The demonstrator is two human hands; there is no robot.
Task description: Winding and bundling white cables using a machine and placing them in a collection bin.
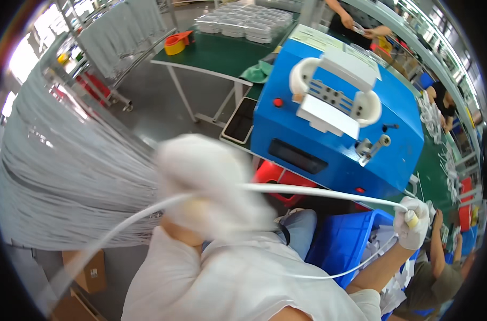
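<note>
A long white cable (pixel 307 189) runs from the lower left, past my left hand, and over to my right hand. My right hand (pixel 413 227), in a white glove with a yellowish fingertip, is closed on the cable. My left hand (pixel 208 184), in a white glove too, is smeared by motion; its fingers cannot be made out. The cable meets this hand and is partly hidden by it. A thinner length of white cable (pixel 329 277) loops below, between my body and right forearm.
Ahead stands a blue machine (pixel 340 101) with white guards. Beside it lie a phone (pixel 240 121) and a green cloth (pixel 257 71). Bundled grey-white cables (pixel 67 176) hang at left. A blue bin (pixel 340 243) holds white scraps. Clear trays (pixel 243 22) fill a far table. Other people work nearby.
</note>
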